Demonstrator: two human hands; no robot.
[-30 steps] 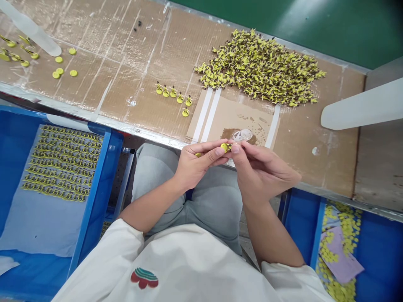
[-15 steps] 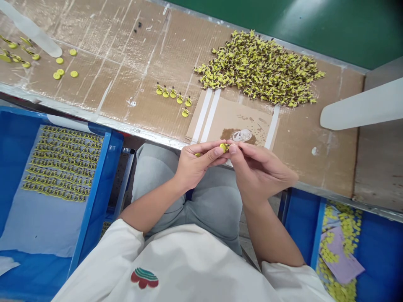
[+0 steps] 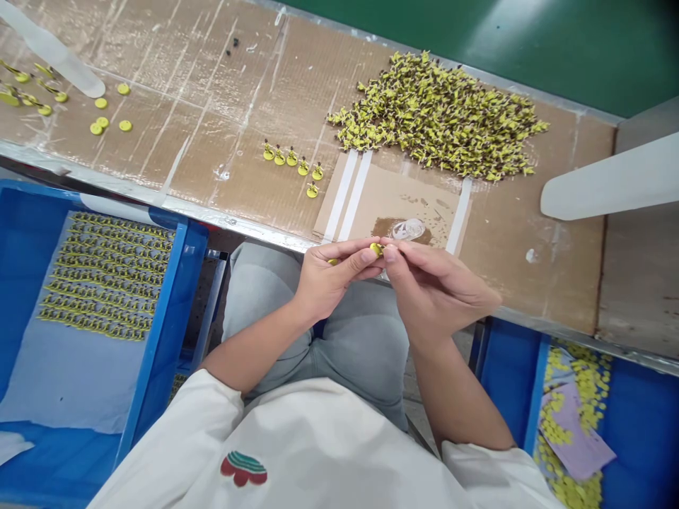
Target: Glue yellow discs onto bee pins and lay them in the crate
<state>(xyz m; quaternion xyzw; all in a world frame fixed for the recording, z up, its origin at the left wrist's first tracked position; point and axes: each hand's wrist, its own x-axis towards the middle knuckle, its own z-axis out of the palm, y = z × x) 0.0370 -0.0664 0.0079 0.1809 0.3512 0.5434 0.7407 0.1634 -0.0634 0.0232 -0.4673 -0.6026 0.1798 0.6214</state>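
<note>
My left hand (image 3: 329, 281) pinches a small yellow round base (image 3: 376, 249) between thumb and fingers, at the front edge of the bench. Close against it, my right hand (image 3: 438, 286) is closed on a small dark and yellow figurine, mostly hidden by the fingertips. The two pieces meet between the hands; whether they are joined I cannot tell. Another yellow disc (image 3: 332, 261) peeks out by the curled fingers of my left hand. Beyond the hands lies a cardboard sheet (image 3: 361, 212) with white tape strips and a whitish wet patch (image 3: 408, 229).
Several finished figurines (image 3: 291, 157) stand on their bases left of the sheet. A big heap of loose figurines (image 3: 440, 113) lies behind. Blue bins flank me: one with rows of figurines (image 3: 106, 276), one with yellow discs (image 3: 570, 424). White tubes (image 3: 610, 177) reach over the bench.
Both hands stay in nearly the same place, with only a slight shift of the fingertips around the yellow base. The rest looks the same.
</note>
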